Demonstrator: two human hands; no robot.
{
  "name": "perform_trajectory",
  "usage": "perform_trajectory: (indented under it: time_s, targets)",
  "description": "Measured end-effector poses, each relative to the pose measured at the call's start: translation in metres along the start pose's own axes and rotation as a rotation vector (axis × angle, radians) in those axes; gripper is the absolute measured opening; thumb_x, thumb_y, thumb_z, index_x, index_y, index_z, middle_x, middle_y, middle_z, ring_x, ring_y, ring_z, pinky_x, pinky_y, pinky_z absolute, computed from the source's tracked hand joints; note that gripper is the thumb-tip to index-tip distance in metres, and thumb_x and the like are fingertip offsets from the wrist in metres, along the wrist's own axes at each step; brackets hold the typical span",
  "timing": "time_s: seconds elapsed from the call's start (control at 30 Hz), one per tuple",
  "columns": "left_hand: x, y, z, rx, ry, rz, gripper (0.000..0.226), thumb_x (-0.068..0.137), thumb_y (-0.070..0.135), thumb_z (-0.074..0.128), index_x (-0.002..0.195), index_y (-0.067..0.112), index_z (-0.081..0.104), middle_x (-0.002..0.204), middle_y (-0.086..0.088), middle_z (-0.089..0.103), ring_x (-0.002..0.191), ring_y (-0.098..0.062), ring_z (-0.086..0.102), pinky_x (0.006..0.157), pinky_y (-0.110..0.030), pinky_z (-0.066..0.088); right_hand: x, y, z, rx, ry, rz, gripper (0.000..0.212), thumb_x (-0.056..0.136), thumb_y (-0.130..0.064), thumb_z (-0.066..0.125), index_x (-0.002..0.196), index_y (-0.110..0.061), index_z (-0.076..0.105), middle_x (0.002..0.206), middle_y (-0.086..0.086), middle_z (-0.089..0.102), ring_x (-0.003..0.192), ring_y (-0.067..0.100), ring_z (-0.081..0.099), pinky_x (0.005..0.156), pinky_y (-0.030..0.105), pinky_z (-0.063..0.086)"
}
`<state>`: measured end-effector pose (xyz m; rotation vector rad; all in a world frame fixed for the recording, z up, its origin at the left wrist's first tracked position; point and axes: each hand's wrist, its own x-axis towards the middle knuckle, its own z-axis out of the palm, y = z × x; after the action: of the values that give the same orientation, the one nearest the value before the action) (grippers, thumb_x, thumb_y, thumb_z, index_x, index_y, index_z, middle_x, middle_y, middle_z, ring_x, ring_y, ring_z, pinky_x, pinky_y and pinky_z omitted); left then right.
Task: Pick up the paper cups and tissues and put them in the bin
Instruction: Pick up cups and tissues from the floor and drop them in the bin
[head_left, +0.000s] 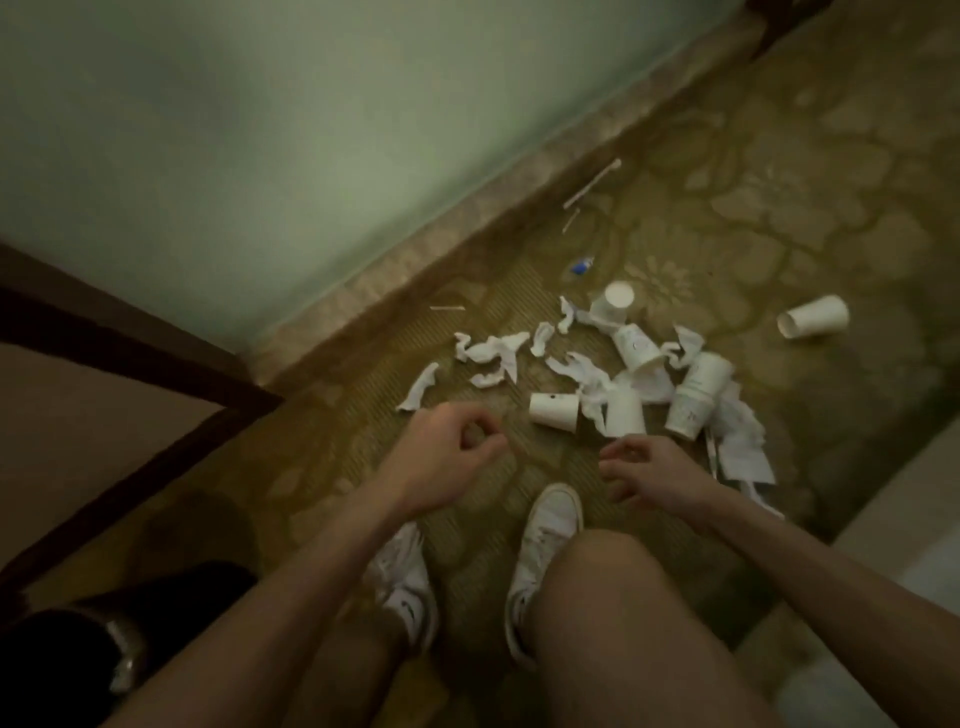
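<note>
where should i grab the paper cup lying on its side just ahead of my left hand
Span the paper cup mid-wall from above with the left hand: it lies on its side, wall bare on top, while tissue crowds its wider right end.

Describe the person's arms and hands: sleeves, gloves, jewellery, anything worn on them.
Both forearms are bare as far as the frame shows, with no sleeve edge in view. The left hand and right hand wear no gloves. No watch, bracelet or ring shows on either wrist or any finger, though the picture is dim and slightly blurred, so a thin ring could be missed.
</note>
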<state>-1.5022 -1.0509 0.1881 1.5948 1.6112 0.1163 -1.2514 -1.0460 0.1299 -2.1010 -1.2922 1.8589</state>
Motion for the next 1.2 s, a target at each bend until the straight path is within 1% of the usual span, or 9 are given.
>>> perform_trajectory:
  time_s: [0.17,0.27,0.37,0.47,0.6,0.77,0.97,1.1,1.2]
  targets:
    - [0.086,-0.08,-0.003,-0.009,-0.15,-0.048,0.004,0.091,0.033,0.068,0.093,0.03,0.069,0.081,0.006,0.07,0.071,-0.007,0.065,0.071,-0.031,0.056,0.074,0.016,0.036,-0.012,0.043,0.141,0.02,0.091,-0.014,0.068,0.11,-0.008,0.064,0.097,0.009,0.069,0.08,0.022,0.068,0.077,0.041,0.058]
    - [0.13,-0.124,-0.003,-0.02,-0.189,-0.086,0.009,0.089,0.035,0.07,0.096,0.028,0.069,0.082,0.009,0.072,0.07,-0.004,0.067,0.072,-0.03,0.058,0.112,0.009,0.049,-0.09,0.017,0.159,0.022,0.09,-0.019,0.069,0.111,-0.012,0.065,0.096,0.005,0.069,0.077,0.016,0.07,0.074,0.035,0.059]
    - [0.167,-0.158,0.013,0.005,-0.201,-0.092,0.009,0.089,0.033,0.071,0.096,0.028,0.069,0.084,0.01,0.071,0.074,0.0,0.065,0.071,-0.023,0.054,0.149,0.003,0.056,-0.192,0.024,0.124,0.029,0.089,-0.024,0.071,0.117,-0.018,0.063,0.106,0.0,0.068,0.092,0.013,0.066,0.083,0.032,0.056]
    - [0.19,-0.188,0.039,0.086,-0.232,-0.055,0.009,0.09,0.028,0.071,0.099,0.026,0.069,0.085,0.012,0.067,0.077,0.004,0.06,0.065,-0.012,0.043,0.184,0.002,0.064,-0.391,0.13,0.035,0.04,0.089,-0.022,0.069,0.128,-0.02,0.058,0.129,0.004,0.061,0.115,0.018,0.058,0.098,0.035,0.048]
    - [0.208,-0.228,0.074,0.172,-0.298,-0.03,0.013,0.09,0.03,0.069,0.103,0.025,0.069,0.092,0.008,0.067,0.084,-0.007,0.063,0.074,-0.024,0.05,0.229,0.018,0.072,-0.726,0.208,-0.134,0.056,0.085,-0.03,0.072,0.136,-0.015,0.052,0.137,0.008,0.054,0.127,0.025,0.047,0.106,0.039,0.035]
    - [0.224,-0.273,0.098,0.392,-0.308,0.157,0.025,0.087,0.038,0.071,0.107,0.024,0.065,0.105,0.006,0.066,0.096,-0.012,0.062,0.08,-0.029,0.05,0.278,0.029,0.07,-0.852,0.278,-0.18,0.077,0.07,-0.045,0.082,0.135,-0.016,0.05,0.136,0.008,0.051,0.121,0.027,0.048,0.106,0.043,0.034]
    - [0.237,-0.306,0.118,0.592,-0.313,0.366,0.03,0.083,0.037,0.073,0.103,0.018,0.061,0.103,-0.003,0.064,0.097,-0.022,0.063,0.078,-0.041,0.054,0.313,0.045,0.078,-1.057,0.245,-0.194,0.074,0.073,-0.054,0.074,0.132,-0.021,0.046,0.131,0.006,0.049,0.119,0.024,0.046,0.099,0.038,0.038]
    - [0.234,-0.31,0.123,0.693,-0.281,0.587,0.011,0.087,0.032,0.064,0.083,0.021,0.065,0.082,0.002,0.065,0.072,-0.013,0.064,0.06,-0.027,0.054,0.318,0.039,0.064,-0.936,0.188,-0.166,0.077,0.071,-0.052,0.077,0.136,-0.027,0.044,0.134,0.0,0.049,0.117,0.018,0.047,0.094,0.034,0.043]
    - [0.233,-0.306,0.131,0.716,-0.244,0.67,0.028,0.091,0.033,0.039,0.078,0.023,0.062,0.071,0.006,0.061,0.06,-0.009,0.059,0.054,-0.023,0.048,0.316,0.033,0.06,-0.804,0.179,-0.158,0.075,0.071,-0.049,0.079,0.135,-0.027,0.046,0.127,-0.002,0.054,0.106,0.013,0.05,0.089,0.029,0.044]
